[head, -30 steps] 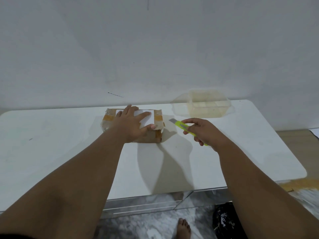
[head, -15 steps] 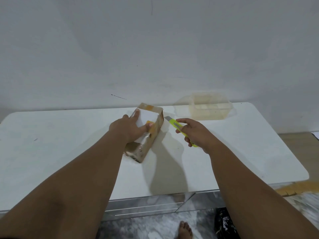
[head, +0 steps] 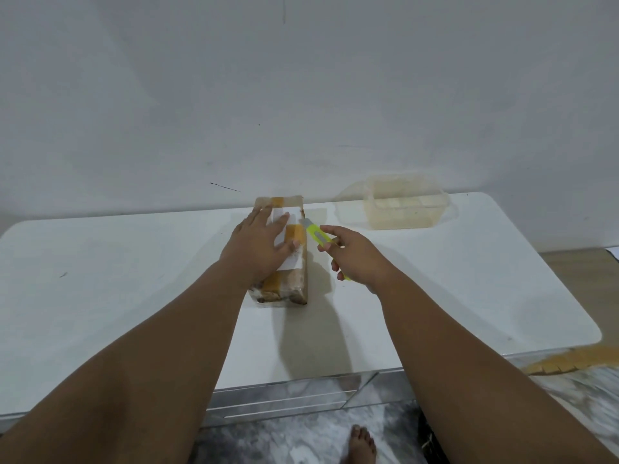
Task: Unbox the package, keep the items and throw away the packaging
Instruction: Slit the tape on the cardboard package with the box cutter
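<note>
A brown cardboard package (head: 290, 286) with orange tape and a white label lies on the white table (head: 134, 279), its long side pointing away from me. My left hand (head: 259, 249) lies flat on top of it, fingers spread, pressing it down. My right hand (head: 355, 257) grips a yellow-green utility knife (head: 316, 234). Its grey blade tip sits at the package's upper right edge.
A clear plastic container (head: 403, 205) stands at the back right of the table, against the grey wall. Below the table's front edge are a marble-patterned floor, my bare foot (head: 358, 445) and a dark bag.
My left hand has turned the package from sideways to lengthwise. My right hand has brought the knife closer, up to the package's right edge.
</note>
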